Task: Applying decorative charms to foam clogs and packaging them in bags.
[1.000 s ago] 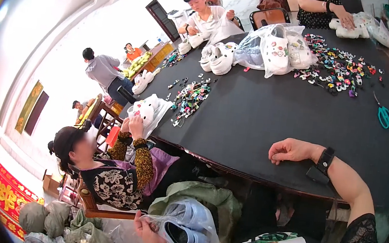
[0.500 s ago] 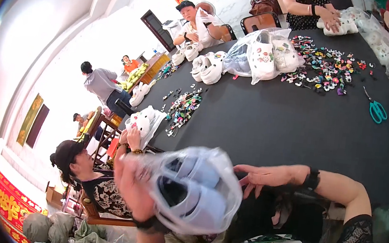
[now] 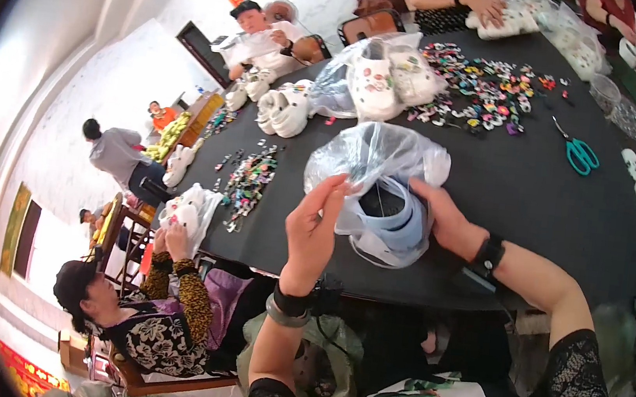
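A pale blue shoe [image 3: 399, 230] in a clear bag [image 3: 370, 153] sits between two bare hands. The right hand [image 3: 453, 220], nearer, cups its right side; the left hand [image 3: 313, 231] meets plastic opposite. Whether either pinches, I cannot tell. Loose plastic spreads beyond both; the shoe's long axis is unclear.

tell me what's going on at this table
The wearer has pale blue shoes in a clear bag at the near edge of the black table. The left grip is at the bag's left edge, the right grip against its right side. To the left, a co-worker handles a white shoe. Colourful pieces lie in heaps, with scissors off to the right.
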A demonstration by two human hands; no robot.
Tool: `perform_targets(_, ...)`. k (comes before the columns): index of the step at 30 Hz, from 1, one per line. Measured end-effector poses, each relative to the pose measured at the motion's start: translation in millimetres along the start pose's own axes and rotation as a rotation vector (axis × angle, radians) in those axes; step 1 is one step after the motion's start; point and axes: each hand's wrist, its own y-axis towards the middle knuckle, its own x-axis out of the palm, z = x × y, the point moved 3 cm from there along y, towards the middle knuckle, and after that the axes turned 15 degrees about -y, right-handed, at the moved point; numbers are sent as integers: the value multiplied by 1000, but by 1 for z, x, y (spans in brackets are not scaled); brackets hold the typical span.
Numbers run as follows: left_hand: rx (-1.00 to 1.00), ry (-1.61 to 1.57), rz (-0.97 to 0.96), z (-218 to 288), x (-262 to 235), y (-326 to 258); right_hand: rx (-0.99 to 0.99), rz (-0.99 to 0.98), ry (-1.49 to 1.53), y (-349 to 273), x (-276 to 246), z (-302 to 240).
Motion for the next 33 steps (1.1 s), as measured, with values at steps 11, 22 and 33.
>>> perform_targets(11,-202,15,-28,-56,21,-94,-871,780,-1115,-4,-39,-54)
perform_targets(22,-53,248,121,-101,55,-109,-742,340,-746,-16,-23,-81)
perform_targets(33,-159,-373,408,-112,45,-119,-361,176,-1115,-16,7,-102)
